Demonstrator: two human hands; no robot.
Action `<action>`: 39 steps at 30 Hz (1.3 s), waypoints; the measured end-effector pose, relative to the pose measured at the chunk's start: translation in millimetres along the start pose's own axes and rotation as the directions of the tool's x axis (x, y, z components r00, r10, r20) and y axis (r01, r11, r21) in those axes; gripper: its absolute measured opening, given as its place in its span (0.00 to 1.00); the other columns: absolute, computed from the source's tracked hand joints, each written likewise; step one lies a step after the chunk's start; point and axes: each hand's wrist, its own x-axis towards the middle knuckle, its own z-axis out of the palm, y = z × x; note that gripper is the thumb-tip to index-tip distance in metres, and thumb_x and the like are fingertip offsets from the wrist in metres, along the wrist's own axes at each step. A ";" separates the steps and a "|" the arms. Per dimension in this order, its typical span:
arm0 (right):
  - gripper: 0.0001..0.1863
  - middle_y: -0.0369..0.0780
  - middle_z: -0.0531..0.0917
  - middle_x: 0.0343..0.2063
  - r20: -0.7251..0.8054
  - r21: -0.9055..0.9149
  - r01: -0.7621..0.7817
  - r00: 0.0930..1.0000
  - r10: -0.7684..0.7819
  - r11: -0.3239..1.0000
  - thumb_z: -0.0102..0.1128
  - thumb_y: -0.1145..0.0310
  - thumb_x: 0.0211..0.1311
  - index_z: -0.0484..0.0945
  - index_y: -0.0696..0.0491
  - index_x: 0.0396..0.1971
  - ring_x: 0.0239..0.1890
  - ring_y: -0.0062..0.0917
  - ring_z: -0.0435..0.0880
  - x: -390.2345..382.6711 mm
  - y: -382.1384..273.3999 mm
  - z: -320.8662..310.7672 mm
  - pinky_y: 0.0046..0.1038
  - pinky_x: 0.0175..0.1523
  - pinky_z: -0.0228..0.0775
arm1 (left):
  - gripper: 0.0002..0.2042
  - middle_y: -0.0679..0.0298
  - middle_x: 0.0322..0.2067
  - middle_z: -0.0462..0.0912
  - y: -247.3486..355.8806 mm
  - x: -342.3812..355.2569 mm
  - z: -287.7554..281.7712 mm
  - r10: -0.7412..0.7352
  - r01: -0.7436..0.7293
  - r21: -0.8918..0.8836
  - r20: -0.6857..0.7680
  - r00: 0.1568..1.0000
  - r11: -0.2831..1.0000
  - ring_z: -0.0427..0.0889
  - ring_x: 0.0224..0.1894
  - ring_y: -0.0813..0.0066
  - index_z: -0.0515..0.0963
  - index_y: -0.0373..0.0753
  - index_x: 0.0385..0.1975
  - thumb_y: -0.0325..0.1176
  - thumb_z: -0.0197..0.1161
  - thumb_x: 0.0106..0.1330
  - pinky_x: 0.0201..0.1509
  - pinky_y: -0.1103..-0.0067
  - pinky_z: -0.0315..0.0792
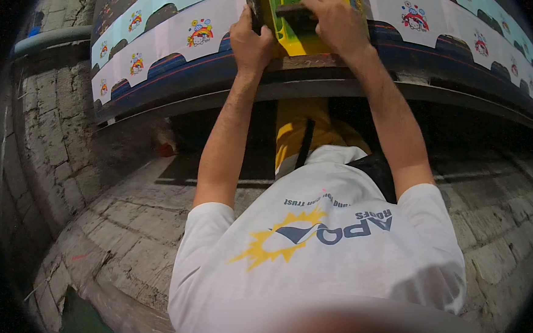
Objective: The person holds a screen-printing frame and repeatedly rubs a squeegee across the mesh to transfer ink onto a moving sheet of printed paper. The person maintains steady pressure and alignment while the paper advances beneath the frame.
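Note:
A printing screen [298, 47] with a yellow-green mesh lies flat on the long table, at the top middle of the view. My left hand [251, 48] is closed around the dark left bar of its frame [252, 2], near the front corner. Inside the frame, my right hand [341, 26] grips a dark squeegee [292, 10], which rests on the mesh over a smear of green ink. The fingertips of the right hand are partly hidden behind the knuckles. White cut pieces [163, 66] with colourful cartoon prints lie to the left and right of the screen.
The dark, ink-stained table [215, 58] curves across the top, with a metal rail [466, 98] along its near edge. At left, a grey pipe [54, 39] runs beside a block wall [51, 101]. The worn floor [132, 219] lies below; a green scrap [83, 317] shows at lower left.

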 end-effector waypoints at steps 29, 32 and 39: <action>0.21 0.43 0.89 0.50 0.091 0.182 -0.077 0.994 0.062 0.980 0.63 0.82 0.62 0.88 0.49 0.54 0.55 0.41 0.88 -40.1 -26.7 -31.9 0.42 0.61 0.83 | 0.33 0.38 0.63 0.81 -6.7 2.0 7.9 -0.071 0.071 -0.024 -0.006 0.997 0.997 0.79 0.65 0.40 0.73 0.26 0.70 0.29 0.67 0.63 0.73 0.56 0.71; 0.22 0.42 0.89 0.50 0.101 0.189 -0.097 0.992 0.079 0.977 0.62 0.83 0.63 0.87 0.49 0.55 0.55 0.39 0.87 -44.9 -30.1 -35.6 0.40 0.61 0.82 | 0.33 0.38 0.63 0.81 -7.0 1.7 9.0 -0.057 0.056 -0.039 -0.025 0.998 0.998 0.79 0.65 0.40 0.73 0.26 0.70 0.30 0.66 0.63 0.73 0.55 0.70; 0.27 0.43 0.87 0.54 0.177 0.214 -0.107 0.982 0.069 0.971 0.63 0.86 0.59 0.85 0.51 0.59 0.59 0.42 0.85 -43.2 -25.9 -40.1 0.42 0.64 0.79 | 0.33 0.37 0.61 0.81 -7.4 2.4 7.0 -0.040 0.039 -0.043 -0.017 0.999 0.998 0.79 0.62 0.37 0.72 0.25 0.71 0.32 0.66 0.64 0.72 0.55 0.70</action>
